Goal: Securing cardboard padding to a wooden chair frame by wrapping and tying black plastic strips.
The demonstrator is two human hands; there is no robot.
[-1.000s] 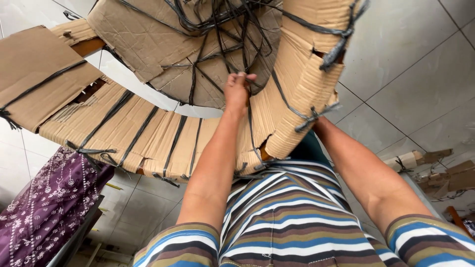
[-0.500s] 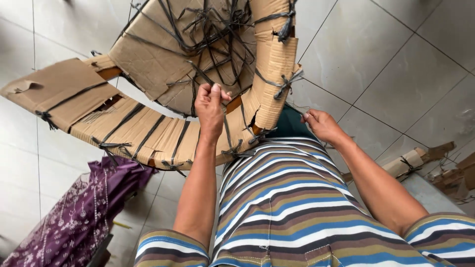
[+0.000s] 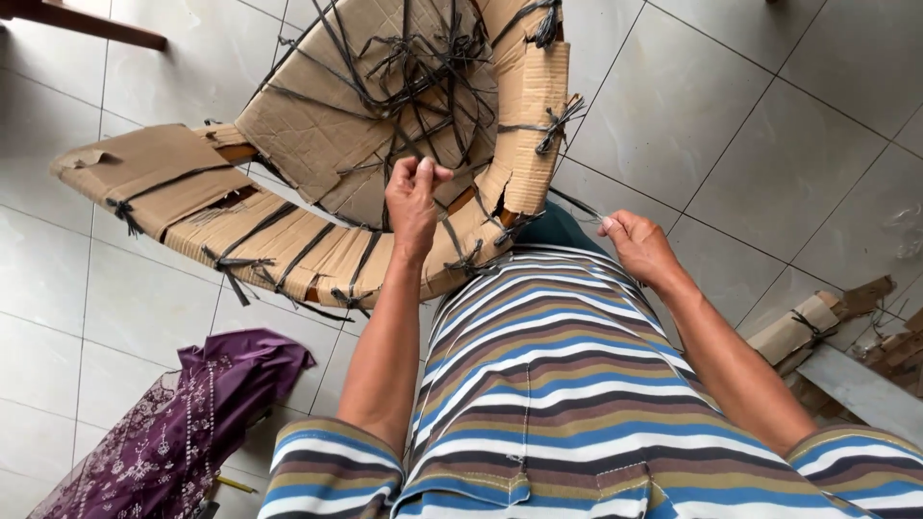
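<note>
A black strap is pinched between thumb and fingers of the left hand, raised before the cardboard-wrapped chair. A thin strand is gripped by the closed right hand, held beside the chair's wrapped arm. Purple cloth lies below the left hand on the tiled floor.

I see the cardboard-wrapped chair filling the frame from nine to twelve o'clock, bound with dark plastic straps. My left hand sits near centre, fingers pinched shut on a strap just over the chair's padded rim. My right hand is at about three o'clock, closed on a thin strand beside my striped shirt. A purple cloth lies at seven o'clock on the tiled floor.
</note>
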